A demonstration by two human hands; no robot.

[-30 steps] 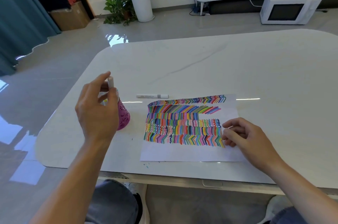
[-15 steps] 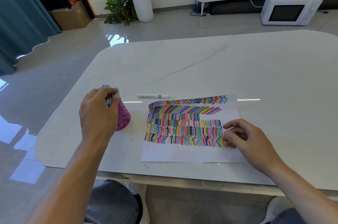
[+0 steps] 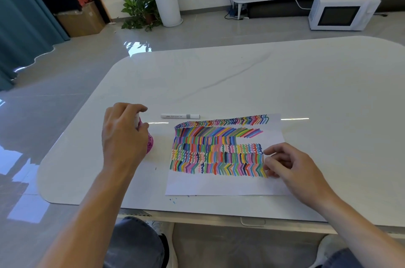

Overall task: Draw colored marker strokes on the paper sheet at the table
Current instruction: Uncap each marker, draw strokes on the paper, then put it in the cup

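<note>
While left hand (image 3: 122, 136) grips a marker (image 3: 137, 119) in the pink cup (image 3: 150, 144) (swap step), right hand (image 3: 291, 168), fingers loosely curled and empty, steadies the paper (image 3: 219, 184); next: uncap, draw.

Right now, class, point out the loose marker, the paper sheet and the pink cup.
loose marker (image 3: 180, 116), head view, on its white barrel.
paper sheet (image 3: 219, 186), head view, on its blank lower margin.
pink cup (image 3: 150, 143), head view, on its visible side wall.
</note>
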